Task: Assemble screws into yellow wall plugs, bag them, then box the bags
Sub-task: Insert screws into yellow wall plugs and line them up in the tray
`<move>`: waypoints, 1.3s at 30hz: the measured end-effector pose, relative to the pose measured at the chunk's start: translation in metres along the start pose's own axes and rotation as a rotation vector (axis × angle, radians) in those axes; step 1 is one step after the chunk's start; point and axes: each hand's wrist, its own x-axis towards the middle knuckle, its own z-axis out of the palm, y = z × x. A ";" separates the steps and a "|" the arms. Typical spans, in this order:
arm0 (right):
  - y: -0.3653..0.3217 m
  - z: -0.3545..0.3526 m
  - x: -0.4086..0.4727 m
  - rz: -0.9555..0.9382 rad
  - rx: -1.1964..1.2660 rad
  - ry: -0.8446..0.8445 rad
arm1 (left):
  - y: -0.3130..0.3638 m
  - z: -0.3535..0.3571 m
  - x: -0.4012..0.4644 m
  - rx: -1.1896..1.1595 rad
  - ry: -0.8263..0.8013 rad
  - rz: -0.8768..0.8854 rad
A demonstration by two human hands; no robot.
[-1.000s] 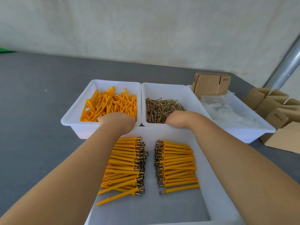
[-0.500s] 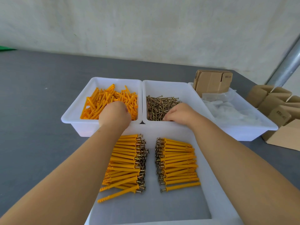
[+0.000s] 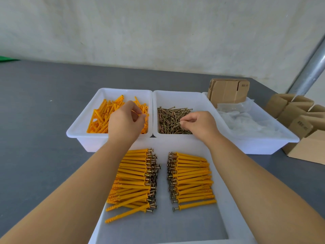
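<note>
Grey table held my bins; my left hand (image 3: 125,123) pinched a plug (image 3: 142,115) over the plugs (image 3: 103,117), right hand (image 3: 198,125) pinched a screw (image 3: 176,123) from the screws (image 3: 168,118). Assembly step; next, I'd judge, mating them.

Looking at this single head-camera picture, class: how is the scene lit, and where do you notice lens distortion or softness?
Head view: soft, even daylight, faint shadows under the white bins, no harsh glare. Wide-angle stretch makes both forearms balloon toward the bottom corners, and the metal pole leans. The left hand and right hand are fairly sharp; individual screws blend into a fine tangle.
</note>
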 end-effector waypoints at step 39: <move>-0.020 0.003 -0.006 -0.165 0.368 0.337 | 0.038 0.020 -0.033 -0.218 -0.494 0.056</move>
